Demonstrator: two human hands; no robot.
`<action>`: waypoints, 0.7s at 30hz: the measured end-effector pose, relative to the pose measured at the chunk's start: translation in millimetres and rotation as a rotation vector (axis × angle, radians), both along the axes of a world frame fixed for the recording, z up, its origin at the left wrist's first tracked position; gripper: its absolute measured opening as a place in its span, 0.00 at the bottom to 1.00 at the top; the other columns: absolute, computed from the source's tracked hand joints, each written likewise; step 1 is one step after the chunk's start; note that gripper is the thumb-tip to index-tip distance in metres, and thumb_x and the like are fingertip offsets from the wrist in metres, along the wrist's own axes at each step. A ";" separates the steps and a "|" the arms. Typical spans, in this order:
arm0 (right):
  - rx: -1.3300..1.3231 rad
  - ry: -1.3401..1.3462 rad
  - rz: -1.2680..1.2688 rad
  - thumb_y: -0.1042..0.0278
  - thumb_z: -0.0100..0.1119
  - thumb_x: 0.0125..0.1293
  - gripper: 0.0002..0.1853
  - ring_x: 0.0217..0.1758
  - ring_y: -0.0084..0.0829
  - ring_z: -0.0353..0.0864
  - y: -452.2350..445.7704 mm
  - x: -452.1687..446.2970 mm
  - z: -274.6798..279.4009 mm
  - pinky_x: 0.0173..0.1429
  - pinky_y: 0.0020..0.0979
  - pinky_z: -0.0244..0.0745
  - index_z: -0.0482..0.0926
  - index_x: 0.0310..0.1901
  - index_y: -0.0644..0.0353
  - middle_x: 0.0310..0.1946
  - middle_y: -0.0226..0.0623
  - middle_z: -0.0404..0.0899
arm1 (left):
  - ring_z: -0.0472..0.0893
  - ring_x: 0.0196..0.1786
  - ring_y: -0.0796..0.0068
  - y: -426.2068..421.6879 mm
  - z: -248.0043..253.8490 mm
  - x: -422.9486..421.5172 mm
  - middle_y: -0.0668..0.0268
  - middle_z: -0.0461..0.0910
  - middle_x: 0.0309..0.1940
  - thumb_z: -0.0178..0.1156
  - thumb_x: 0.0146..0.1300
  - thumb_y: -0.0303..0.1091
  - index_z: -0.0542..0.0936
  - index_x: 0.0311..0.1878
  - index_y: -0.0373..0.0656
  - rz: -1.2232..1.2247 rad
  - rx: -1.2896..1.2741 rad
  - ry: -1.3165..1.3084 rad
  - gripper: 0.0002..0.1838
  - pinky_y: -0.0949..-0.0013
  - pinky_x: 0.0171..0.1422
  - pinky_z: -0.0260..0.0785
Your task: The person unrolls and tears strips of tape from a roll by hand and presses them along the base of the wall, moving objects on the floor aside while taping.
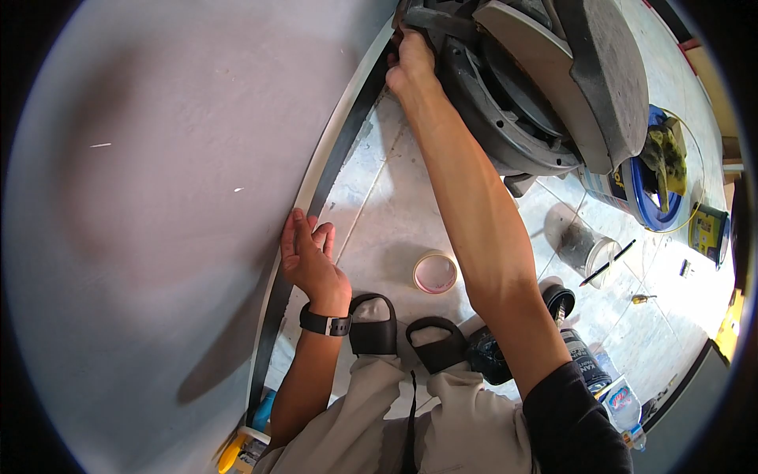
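Observation:
A long pale strip with a dark side face (322, 162) runs along a large grey surface on my left. My left hand (314, 265), wearing a black wristwatch, is at its middle, with thumb and forefinger against the pale edge and the other fingers curled. My right hand (412, 65) is curled at the far end of the strip, right beside a big grey machine (513, 87) that looks like a mitre saw. Some right fingertips are hidden there.
On the tiled floor are a roll of tape (435, 273), a clear jar (592, 257) with a pencil (608, 262) across it, and a blue-rimmed bucket (643, 193) holding a stained cloth (665, 162). A black paint can (583, 355) and plastic bottle (622, 403) are near my right foot.

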State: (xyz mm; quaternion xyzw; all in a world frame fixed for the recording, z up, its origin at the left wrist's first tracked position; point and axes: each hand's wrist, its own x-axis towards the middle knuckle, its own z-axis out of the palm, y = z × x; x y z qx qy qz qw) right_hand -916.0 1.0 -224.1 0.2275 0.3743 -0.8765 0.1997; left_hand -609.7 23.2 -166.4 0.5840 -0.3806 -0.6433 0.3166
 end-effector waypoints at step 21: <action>0.375 -0.047 0.204 0.27 0.67 0.56 0.60 0.78 0.45 0.57 2.5 40.1 3.4 0.76 0.50 0.59 0.53 0.77 0.64 0.76 0.50 0.57 | 0.78 0.44 0.76 -0.2 0.8 0.6 0.68 0.78 0.52 0.69 0.67 0.44 0.78 0.62 0.48 -0.001 0.008 0.002 0.23 0.61 0.62 0.75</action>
